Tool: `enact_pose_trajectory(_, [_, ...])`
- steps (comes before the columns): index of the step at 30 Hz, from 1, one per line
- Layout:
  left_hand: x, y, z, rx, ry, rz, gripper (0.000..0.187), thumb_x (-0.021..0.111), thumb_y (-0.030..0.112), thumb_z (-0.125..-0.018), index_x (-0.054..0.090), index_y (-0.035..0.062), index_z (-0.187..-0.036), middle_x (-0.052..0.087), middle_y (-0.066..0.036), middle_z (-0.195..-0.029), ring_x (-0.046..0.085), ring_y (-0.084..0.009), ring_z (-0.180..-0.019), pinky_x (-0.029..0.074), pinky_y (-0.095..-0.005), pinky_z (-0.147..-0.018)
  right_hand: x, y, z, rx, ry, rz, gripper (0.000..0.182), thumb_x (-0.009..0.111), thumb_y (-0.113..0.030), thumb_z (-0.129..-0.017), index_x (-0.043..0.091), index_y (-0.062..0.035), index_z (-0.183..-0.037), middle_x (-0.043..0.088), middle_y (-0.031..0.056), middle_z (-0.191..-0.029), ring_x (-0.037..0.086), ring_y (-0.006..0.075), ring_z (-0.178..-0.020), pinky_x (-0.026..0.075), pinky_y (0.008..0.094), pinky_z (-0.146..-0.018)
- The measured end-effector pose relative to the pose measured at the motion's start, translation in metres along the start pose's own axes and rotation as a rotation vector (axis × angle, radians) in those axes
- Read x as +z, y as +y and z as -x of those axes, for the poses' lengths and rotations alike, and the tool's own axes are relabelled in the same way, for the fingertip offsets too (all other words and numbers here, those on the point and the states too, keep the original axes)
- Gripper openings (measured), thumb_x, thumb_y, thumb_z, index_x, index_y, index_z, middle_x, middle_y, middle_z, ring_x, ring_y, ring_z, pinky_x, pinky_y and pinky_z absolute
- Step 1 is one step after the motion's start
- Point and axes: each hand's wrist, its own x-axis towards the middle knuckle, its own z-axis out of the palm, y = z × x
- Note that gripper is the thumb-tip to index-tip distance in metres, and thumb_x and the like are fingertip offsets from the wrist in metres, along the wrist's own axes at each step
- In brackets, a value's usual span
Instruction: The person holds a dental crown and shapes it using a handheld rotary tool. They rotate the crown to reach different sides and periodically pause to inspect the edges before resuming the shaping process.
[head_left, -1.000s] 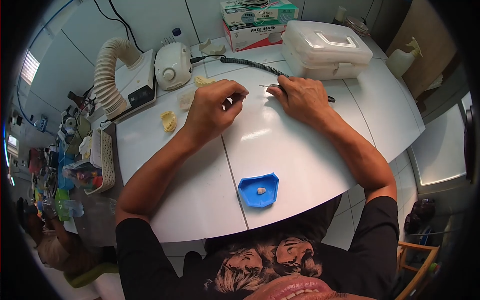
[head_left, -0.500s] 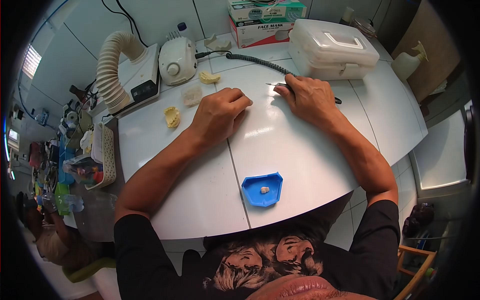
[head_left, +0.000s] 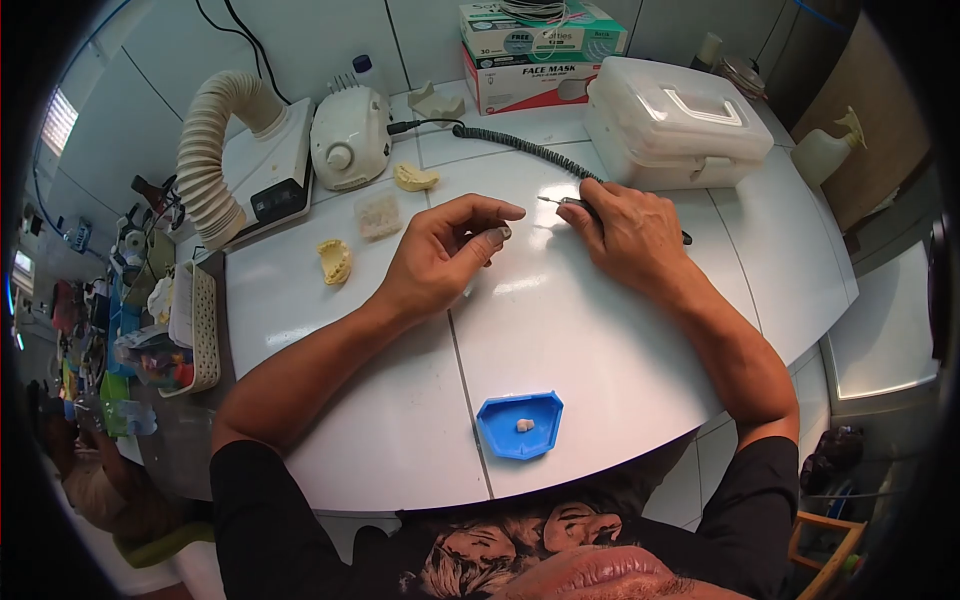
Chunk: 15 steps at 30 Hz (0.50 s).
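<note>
White glossy tabletop, round. Right hand: closed around a slim handpiece, burr tip projecting left, coiled cord trailing to the control unit. Left hand: fingers curled, pinching a tiny piece between thumb and forefinger; what it is cannot be told. Blue tray near the front edge, one small tooth-like piece inside. Risk, judged: the pinched piece could slip and skid off the slick surface; the burr sits near the fingertips.
</note>
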Motion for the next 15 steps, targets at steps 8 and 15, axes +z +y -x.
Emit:
enact_pose_trajectory(8, [-0.006, -0.005, -0.006, -0.047, -0.092, 0.033, 0.029, 0.065, 0.009, -0.113, 0.071, 0.0037, -0.141, 0.07, -0.002, -0.12, 0.059, -0.0079, -0.103, 0.052, -0.0274, -0.095, -0.006, 0.006, -0.002, -0.028, -0.061, -0.028, 0.045, 0.062, -0.05, -0.112, 0.068, -0.008, -0.097, 0.075, 0.0144, -0.079, 0.073, 0.0411, -0.071, 0.055, 0.0538, -0.065])
enact_pose_trajectory(15, [-0.007, -0.005, -0.006, -0.078, -0.08, 0.05, 0.025, 0.064, 0.009, -0.113, 0.07, 0.0037, -0.137, 0.068, -0.002, -0.117, 0.06, -0.0085, -0.104, 0.052, -0.0284, -0.095, -0.012, 0.004, -0.004, -0.012, -0.12, -0.043, 0.044, 0.063, -0.049, -0.112, 0.066, -0.008, -0.097, 0.074, 0.0146, -0.079, 0.073, 0.0417, -0.072, 0.055, 0.054, -0.065])
